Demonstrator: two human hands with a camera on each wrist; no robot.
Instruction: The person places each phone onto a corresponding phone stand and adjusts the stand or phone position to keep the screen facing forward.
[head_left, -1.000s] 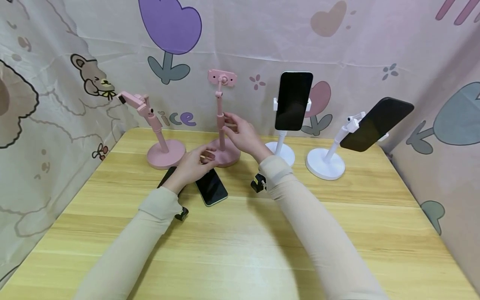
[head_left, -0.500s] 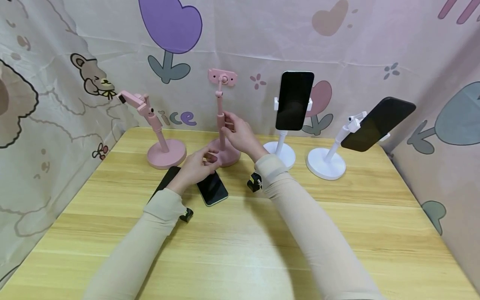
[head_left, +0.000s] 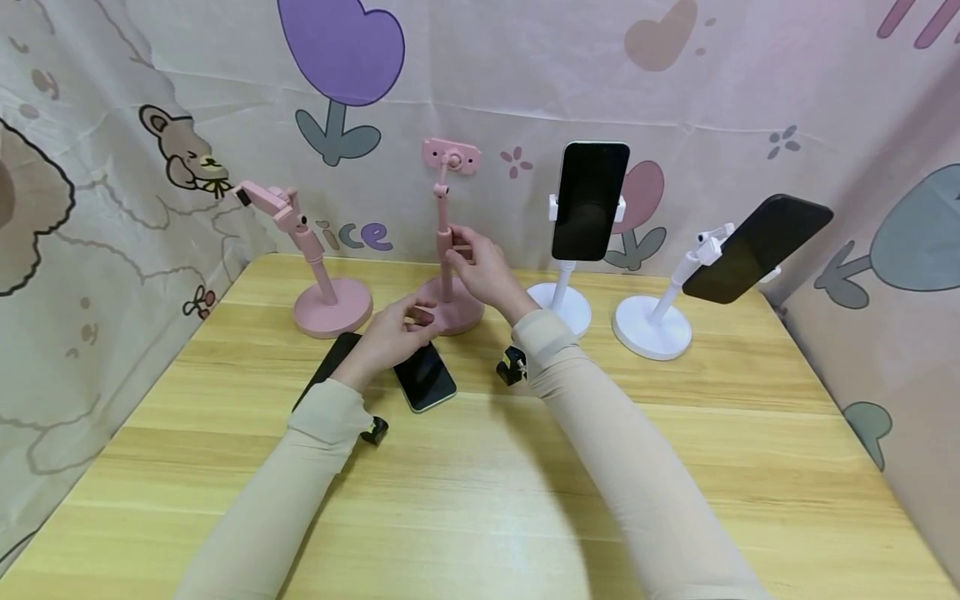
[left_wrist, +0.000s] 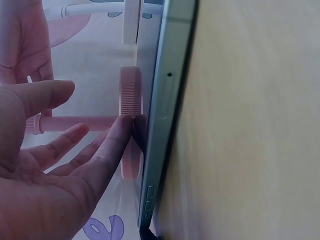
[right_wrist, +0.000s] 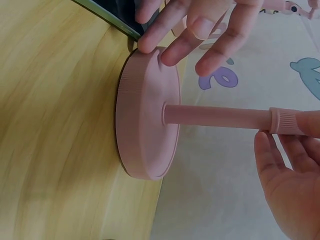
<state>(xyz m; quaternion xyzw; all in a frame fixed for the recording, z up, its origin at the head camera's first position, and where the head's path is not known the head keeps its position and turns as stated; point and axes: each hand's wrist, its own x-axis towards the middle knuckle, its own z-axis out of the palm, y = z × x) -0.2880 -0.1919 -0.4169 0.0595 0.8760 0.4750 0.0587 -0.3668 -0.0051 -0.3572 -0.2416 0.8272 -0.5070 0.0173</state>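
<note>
Pulling the stand (right_wrist: 215,116) with your right fingers (right_wrist: 268,155), pinched round its collar (right_wrist: 284,121), could tip it: your left fingers (left_wrist: 107,156), relaxed, only touch the base (right_wrist: 157,125).

Two pink plastic phone stands (head_left: 461,315), left and upper centre; two white plastic phone stands (head_left: 651,329), right; four black rectangular phones (head_left: 590,202).

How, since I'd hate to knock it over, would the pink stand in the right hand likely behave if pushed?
The pink stand would probably slide if pushed low, since its broad round base seems flat on the table. Pushed near the top, it may tip, being tall and slim. Its plate might swivel, as joints show below.
</note>
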